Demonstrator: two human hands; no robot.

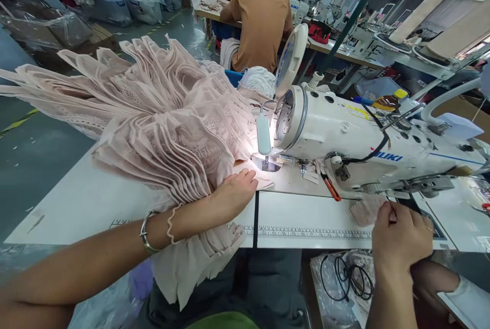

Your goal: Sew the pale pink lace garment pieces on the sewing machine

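Observation:
A thick bundle of pale pink lace-trimmed fabric pieces (pixel 172 130) is heaped on the left of the sewing machine (pixel 337 135), and part of it hangs over the table's front edge. My left hand (pixel 237 191) is closed on the edge of this fabric, just in front of the lit needle area; its fingertips are partly hidden. On the right, my right hand (pixel 403 232) pinches its fingers beside a small stack of pink fabric bits (pixel 368 210). What sits between those fingers is too small to make out.
An orange cutter (pixel 331 187) lies under the machine arm. A ruler strip (pixel 314 233) runs along the white table's front. Coiled black cable (pixel 346 280) rests in a box below. Ahead, a person in a brown shirt (pixel 260 22) sits at another table.

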